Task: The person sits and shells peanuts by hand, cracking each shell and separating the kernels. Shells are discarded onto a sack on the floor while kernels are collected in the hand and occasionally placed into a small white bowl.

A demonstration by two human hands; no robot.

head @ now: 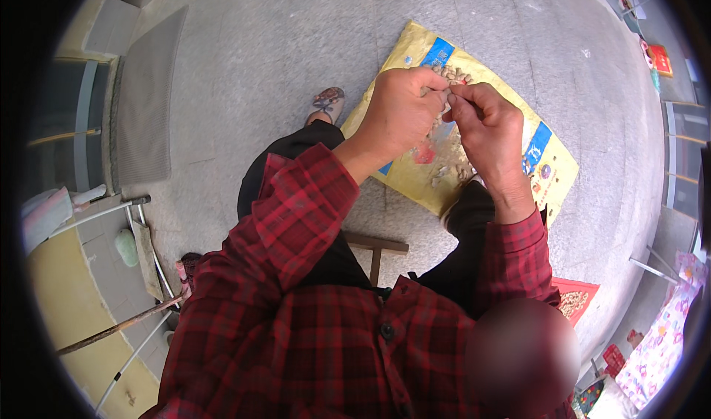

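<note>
Both of my hands meet above a yellow woven plastic sack (494, 77) spread flat on the floor. My left hand (402, 105) is curled, with its thumb and forefinger pinched together. Touching them, the thumb and forefinger of my right hand (489, 122) close on a small pale-brown thing, apparently a peanut (451, 100); fingers hide most of it. Unshelled peanuts (456, 76) lie in a heap on the sack behind my fingertips, partly covered by the hands. Nearer to me, a few more peanuts and shell bits (462, 170) are scattered on the sack.
A red sheet (591, 292) bearing shelled-looking pieces lies at my right side. Below me is part of a brown wooden frame (383, 245). My shoe (328, 102) rests left of the sack. At far left are a wooden stick (122, 324) and metal poles (114, 388).
</note>
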